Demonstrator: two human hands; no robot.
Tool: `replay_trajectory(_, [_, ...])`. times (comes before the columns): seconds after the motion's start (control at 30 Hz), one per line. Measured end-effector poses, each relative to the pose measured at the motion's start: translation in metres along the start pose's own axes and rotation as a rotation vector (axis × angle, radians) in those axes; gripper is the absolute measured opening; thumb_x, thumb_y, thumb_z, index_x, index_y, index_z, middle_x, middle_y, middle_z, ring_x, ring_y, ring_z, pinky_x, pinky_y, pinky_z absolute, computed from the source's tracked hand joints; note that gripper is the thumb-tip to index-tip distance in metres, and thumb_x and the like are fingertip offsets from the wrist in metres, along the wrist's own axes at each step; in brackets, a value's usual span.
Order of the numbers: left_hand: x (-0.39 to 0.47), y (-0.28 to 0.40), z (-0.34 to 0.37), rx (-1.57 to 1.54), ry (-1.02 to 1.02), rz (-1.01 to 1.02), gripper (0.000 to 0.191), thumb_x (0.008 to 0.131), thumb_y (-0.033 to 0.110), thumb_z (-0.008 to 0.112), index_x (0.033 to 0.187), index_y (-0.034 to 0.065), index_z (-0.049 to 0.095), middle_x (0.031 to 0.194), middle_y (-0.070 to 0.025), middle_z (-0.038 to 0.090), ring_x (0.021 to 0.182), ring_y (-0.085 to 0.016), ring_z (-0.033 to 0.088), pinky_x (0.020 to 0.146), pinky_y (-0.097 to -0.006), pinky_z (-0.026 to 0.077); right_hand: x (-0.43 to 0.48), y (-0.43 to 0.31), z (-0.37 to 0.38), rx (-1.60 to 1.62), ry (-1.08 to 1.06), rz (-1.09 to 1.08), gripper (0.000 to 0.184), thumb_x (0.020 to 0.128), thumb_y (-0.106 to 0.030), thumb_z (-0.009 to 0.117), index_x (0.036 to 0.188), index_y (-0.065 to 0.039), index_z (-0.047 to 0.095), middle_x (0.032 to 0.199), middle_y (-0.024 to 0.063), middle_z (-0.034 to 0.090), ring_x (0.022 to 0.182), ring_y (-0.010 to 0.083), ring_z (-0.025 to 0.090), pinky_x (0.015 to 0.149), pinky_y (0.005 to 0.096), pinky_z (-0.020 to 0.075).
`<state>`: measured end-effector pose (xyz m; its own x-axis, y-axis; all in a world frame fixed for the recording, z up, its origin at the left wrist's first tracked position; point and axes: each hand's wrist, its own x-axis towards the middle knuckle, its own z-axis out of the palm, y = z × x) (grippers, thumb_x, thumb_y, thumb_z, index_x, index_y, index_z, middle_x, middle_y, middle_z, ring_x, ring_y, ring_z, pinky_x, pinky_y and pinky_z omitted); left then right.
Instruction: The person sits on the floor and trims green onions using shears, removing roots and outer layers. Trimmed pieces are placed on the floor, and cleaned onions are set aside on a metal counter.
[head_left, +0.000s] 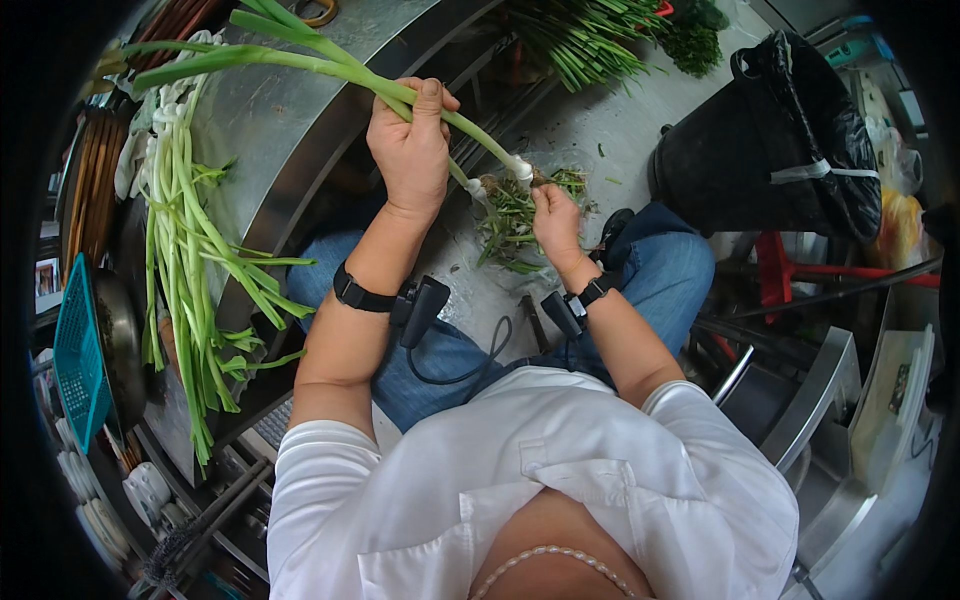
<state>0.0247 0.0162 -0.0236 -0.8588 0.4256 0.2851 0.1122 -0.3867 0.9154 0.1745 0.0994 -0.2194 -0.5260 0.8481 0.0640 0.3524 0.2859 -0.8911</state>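
Note:
Two green garlic or young onion stalks (330, 66) are held by my left hand (412, 146), leaves pointing up left and white bulbs with roots down right. The thumb and fingers of my right hand (556, 217) are closed at the rooty end of one bulb (523, 169); whether they pinch the roots is hard to tell. The second bulb (476, 187) hangs beside it. Below, a heap of green trimmings and roots (514, 229) lies on clear plastic. A pile of similar stalks (187, 247) rests on the steel table at the left.
At the right stands a black bin (750, 150) with a black liner. Bunches of green leafy stalks (577, 41) lie beyond the trimmings. The steel table edge (300, 150) runs close by my left arm. A teal plastic basket (79, 360) and a dark pan (118, 345) sit far left.

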Motion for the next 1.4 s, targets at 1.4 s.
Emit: replay_trajectory(1.4, [-0.014,0.014,-0.005,-0.014,-0.406,0.015,0.022,0.098,0.027,0.049,0.092,0.006,0.049,0.073,-0.0065,0.054,0.059,-0.007,0.039,0.051,-0.0193,0.03,0.057,0.028,0.002,0.124,0.083,0.571,0.027,0.084,-0.02,0.064,0.084,0.007,0.068,0.071,0.0191,0.066,0.061,0.0237,0.061,0.061,0.0383,0.0466])
